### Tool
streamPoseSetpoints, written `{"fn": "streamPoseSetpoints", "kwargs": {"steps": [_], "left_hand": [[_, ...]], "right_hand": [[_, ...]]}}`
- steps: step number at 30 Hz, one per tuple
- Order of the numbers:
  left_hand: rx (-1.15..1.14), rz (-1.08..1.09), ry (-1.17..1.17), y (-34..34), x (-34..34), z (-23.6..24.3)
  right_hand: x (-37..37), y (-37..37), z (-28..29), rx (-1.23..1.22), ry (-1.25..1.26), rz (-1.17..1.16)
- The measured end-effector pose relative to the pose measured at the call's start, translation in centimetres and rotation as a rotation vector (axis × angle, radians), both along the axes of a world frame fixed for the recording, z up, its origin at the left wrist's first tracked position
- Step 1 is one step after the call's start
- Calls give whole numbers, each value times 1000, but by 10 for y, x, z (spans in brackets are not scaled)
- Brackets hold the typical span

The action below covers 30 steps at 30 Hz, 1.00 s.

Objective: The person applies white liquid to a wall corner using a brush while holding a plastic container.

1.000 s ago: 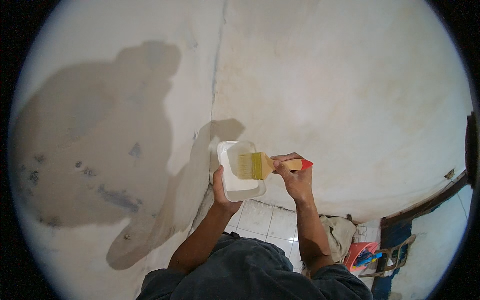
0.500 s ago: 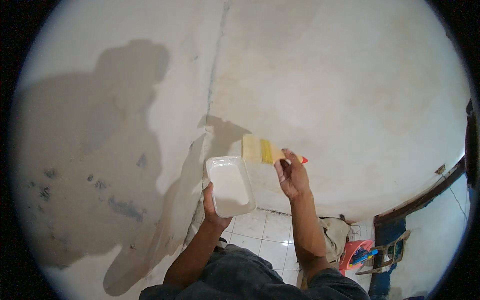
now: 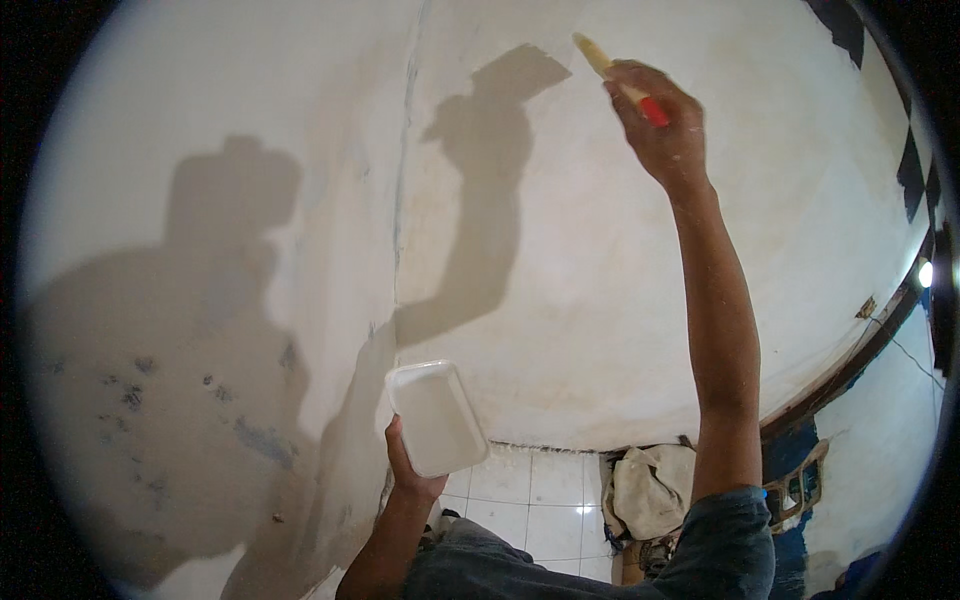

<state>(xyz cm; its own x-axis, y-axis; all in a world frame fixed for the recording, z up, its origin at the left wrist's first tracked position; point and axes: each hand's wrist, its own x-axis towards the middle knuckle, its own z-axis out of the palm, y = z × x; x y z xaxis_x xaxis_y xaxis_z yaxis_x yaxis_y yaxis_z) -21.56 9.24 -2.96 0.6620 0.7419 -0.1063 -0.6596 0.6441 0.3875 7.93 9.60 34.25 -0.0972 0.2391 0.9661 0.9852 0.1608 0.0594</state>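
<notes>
My right hand [image 3: 662,125] is raised high in front of the off-white wall [image 3: 590,250], closed around the handle of a paintbrush [image 3: 592,55]. The brush is seen edge-on, with a red handle end and pale yellow bristles pointing up and left. Whether the bristles touch the wall I cannot tell. Lower down, near the wall corner, my left hand [image 3: 412,470] grips a white rectangular tray [image 3: 437,420] by its near left side. Pale, whitish paint lies in the tray. The left hand's thumb shows on the rim, while its other fingers are hidden underneath.
The left wall [image 3: 330,130] bears dark patches and my shadow. Below lies a white tiled floor [image 3: 530,480] with a beige cloth bundle [image 3: 650,490] on it. At the right are a wooden frame piece [image 3: 800,490] and a cable [image 3: 905,350] near the wall's dark edge.
My right hand has risen from beside the tray to high up at the wall, taking the paintbrush along and turning it edge-on. The tray sits slightly lower and further left in view.
</notes>
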Motion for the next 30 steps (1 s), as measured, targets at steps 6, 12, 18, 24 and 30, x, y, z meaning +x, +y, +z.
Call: {"fn": "streamPoseSetpoints", "kwargs": {"steps": [6,12,18,24,30], "left_hand": [[-70,-33,-81,-2,0,-13],[-52,-27,-48,1,-1,-19],[-30,22,-26,-1,-4,-8],[-95,2,-8,2,10,1],[-31,-25,-17,9,9,-3]], "right_hand": [[53,22,-161,-702,-820,-334],[50,17,-131,-876,-228,-275],[49,14,98,-145,40,-293],[99,55,-17,-517,-655,-483],[26,36,-151,-1151,-583,-317]]}}
